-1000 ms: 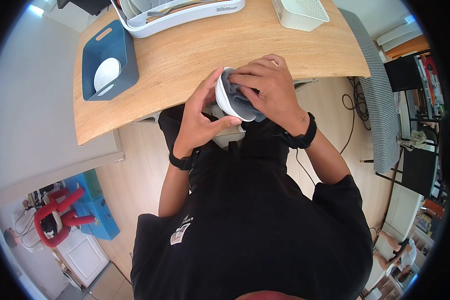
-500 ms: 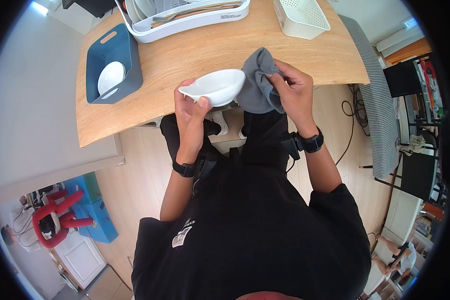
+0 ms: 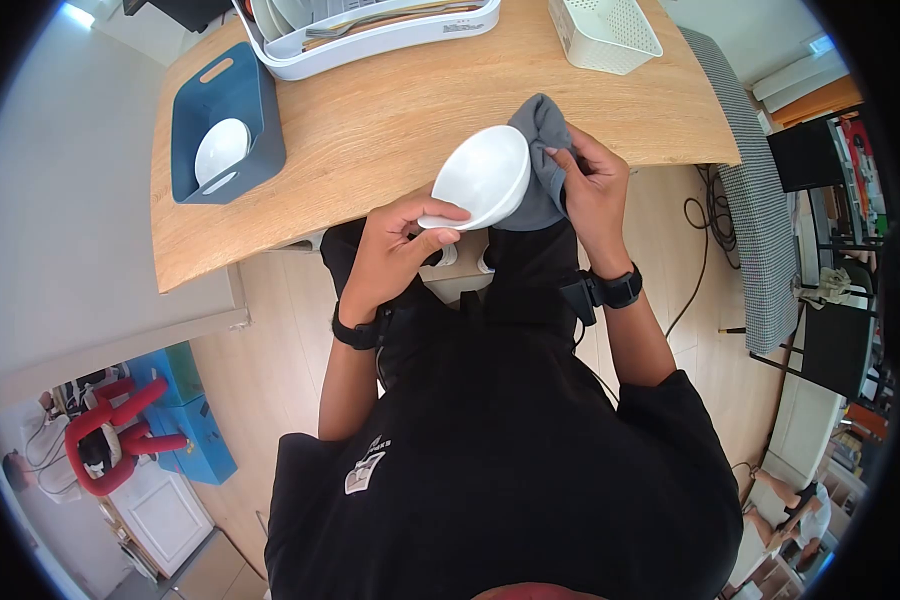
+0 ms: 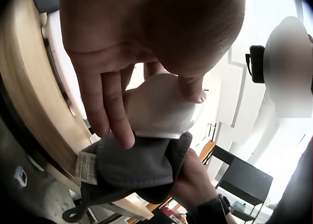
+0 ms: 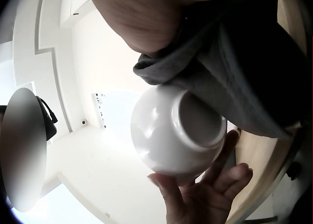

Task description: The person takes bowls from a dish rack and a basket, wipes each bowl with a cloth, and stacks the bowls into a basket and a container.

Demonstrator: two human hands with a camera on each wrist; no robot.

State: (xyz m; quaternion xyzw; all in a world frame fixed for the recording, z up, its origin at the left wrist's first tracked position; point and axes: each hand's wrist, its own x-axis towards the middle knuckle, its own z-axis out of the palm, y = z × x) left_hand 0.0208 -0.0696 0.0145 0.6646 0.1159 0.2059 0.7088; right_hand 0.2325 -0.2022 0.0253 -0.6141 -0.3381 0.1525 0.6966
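My left hand (image 3: 395,250) pinches a white bowl (image 3: 482,175) by its near rim, thumb on one side and fingers on the other. The bowl is tilted, its inside facing up in the head view; its round foot shows in the right wrist view. My right hand (image 3: 597,190) grips a grey cloth (image 3: 538,205) that hangs in folds right beside the bowl's right side. A white label (image 4: 86,168) and a loop show on the cloth in the left wrist view. Both hands are above the table's near edge and my lap.
A blue bin (image 3: 270,125) with white dishes (image 3: 222,150) inside stands on the table's left. At the back is a white dish rack (image 3: 370,50) with plates and chopsticks. A white perforated basket (image 3: 615,50) stands at the back right of the wooden table (image 3: 390,125).
The right hand has drawn the cloth out of the bowl and off to the right. My left hand has turned the bowl, first tipping it sideways, then bringing its inside upward beside the cloth.
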